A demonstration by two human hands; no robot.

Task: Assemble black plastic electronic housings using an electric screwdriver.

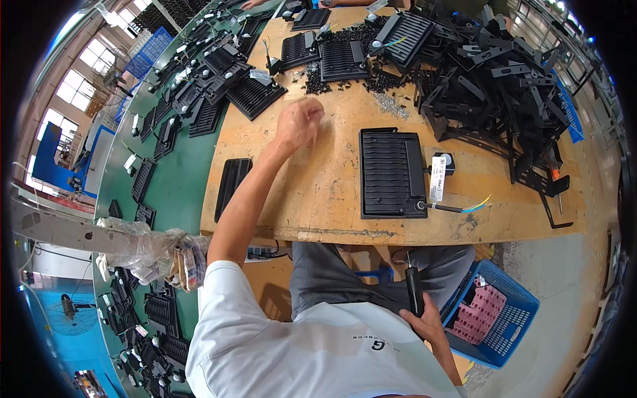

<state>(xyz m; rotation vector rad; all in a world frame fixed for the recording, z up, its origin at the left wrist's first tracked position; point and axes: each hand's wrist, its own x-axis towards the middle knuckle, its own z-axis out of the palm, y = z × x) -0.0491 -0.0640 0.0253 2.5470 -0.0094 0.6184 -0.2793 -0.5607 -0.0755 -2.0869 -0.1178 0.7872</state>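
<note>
My left hand hovers over the wooden table with its fingers curled together. Whatever they may hold is too small or hidden to make out. Low beside my lap, my right hand is wrapped round a black electric screwdriver, its bit pointing up toward the table edge. A black finned floodlight housing lies flat on the table in front of me. At its right side are a sensor with a white label and a short cable with coloured wire ends.
Black metal brackets are heaped at the right. Small silver screws and black fittings lie scattered farther back. Another finned housing rests at the left. More floodlights cover the green belt. A blue basket stands at lower right.
</note>
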